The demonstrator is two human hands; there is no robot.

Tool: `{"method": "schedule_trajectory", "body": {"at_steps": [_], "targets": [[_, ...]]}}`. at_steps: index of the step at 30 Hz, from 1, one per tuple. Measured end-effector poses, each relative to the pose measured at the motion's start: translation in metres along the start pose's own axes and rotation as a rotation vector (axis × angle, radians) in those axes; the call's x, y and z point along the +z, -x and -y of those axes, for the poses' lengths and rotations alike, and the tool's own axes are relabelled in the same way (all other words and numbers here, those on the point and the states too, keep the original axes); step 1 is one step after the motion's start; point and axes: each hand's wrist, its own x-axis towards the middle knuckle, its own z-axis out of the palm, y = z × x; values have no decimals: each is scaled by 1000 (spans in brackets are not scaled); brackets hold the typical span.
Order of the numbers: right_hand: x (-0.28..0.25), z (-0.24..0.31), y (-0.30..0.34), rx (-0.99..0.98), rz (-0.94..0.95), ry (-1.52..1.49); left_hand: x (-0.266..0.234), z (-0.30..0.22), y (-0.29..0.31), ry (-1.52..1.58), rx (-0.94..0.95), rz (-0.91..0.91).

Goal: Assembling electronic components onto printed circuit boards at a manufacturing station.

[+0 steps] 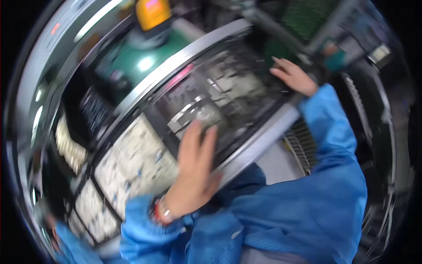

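Observation:
My left hand (pixel 190 178), with a bracelet and a red band at its wrist, is open with its fingers apart. It reaches over the near edge of a framed dark tray section (pixel 237 132), just short of a blurred metal and clear-looking part (pixel 200 115). Nothing shows between its fingers. Farther to the right, my right hand (pixel 295 78) is at the tray's right end, its fingers stretched out and apart. Pale grey pieces (pixel 239 86) lie in the tray between the two hands; motion blur hides their kind.
Pale speckled panels (pixel 134 160) continue the framed line to the left. A metal rail (pixel 259 134) runs along its near side. Behind stands a yellow device (pixel 152 13) by a green surface (pixel 171 42). Another person's blue sleeve (pixel 77 246) shows at lower left.

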Motion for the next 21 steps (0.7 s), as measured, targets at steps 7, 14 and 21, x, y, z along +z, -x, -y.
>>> {"method": "schedule_trajectory", "body": {"at_steps": [7,14,21], "targets": [[-149,98,102,-213,-1268,617,-2,2,69,-3,-94,30],[-254,72,206,572,-1509,1431,3,2,85,74,-90,6],[-284,36,219,967,-1234,1657,12,17,90,87,-27,-41]]}}
